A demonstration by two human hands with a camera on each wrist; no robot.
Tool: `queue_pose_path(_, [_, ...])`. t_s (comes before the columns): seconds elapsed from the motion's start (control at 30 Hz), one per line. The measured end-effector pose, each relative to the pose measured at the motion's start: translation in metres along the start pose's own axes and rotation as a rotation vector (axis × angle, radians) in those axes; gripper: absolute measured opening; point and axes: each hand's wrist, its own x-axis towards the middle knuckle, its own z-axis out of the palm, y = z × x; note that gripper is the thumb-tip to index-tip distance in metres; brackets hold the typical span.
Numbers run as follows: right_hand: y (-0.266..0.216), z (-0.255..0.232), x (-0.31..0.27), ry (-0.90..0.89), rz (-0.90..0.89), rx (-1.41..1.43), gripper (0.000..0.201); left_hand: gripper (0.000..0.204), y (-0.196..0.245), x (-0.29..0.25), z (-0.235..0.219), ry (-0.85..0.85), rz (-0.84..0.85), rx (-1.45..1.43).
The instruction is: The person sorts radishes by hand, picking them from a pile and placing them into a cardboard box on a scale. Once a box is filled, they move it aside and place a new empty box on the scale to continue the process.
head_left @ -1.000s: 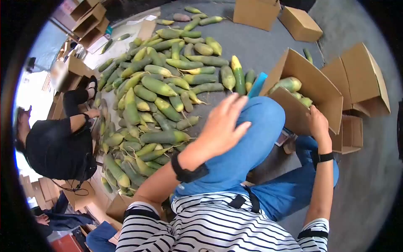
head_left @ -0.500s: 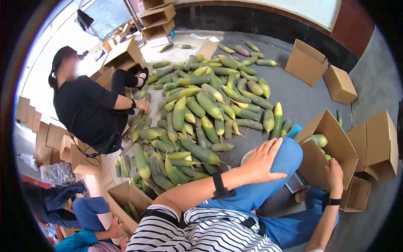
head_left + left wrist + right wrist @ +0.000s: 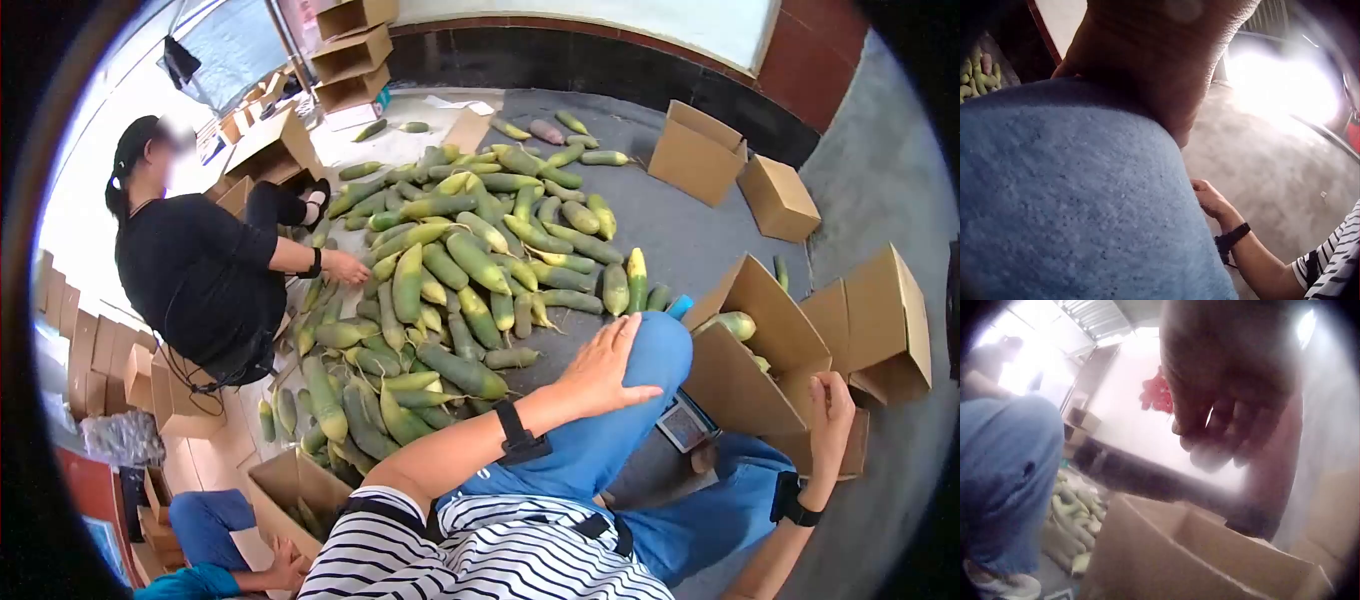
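Note:
My left hand (image 3: 605, 375) rests on my raised knee in blue jeans (image 3: 650, 375), fingers straight; the left wrist view shows this hand (image 3: 1154, 56) close over the denim. Just off the near side of an open cardboard box (image 3: 800, 340), my right hand (image 3: 830, 420) is raised with loosely bent fingers. Nothing is in it; the right wrist view has the hand (image 3: 1229, 394) above the box wall (image 3: 1141, 550). Inside that box lie green radishes (image 3: 735, 325), partly hidden by its walls. A large heap of green radishes (image 3: 465, 260) covers the floor ahead.
Between my knees sits a flat device with a display (image 3: 688, 424). More cardboard boxes stand at the right (image 3: 880, 320) and far back (image 3: 697, 150). A person in black (image 3: 200, 270) reaches to the heap's left side. Another box (image 3: 295, 490) stands at the lower left, beside another person's hand (image 3: 287, 565).
My left hand has come down onto the knee. My right hand has drawn back from the box's edge. The person in black has moved a hand onto the heap. The head view has turned left.

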Motion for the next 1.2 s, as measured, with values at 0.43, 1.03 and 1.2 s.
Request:
queue_pose_path(0.43, [-0.064,-0.088,-0.113,0.200,0.130,0.126,0.012,0.075,-0.029,0.030,0.005,0.112,0.168,0.134])
queue_pose_path(1.03, [-0.096,-0.090,-0.151,0.409,-0.014,0.694,0.012,0.057,0.035,0.203,0.067,-0.205,0.232,-0.135])
queue_pose_path(1.2, [0.012,-0.081,-0.138,0.249,0.591,0.395,0.039,0.050,0.015,0.237,0.089,-0.304,0.053,0.023])
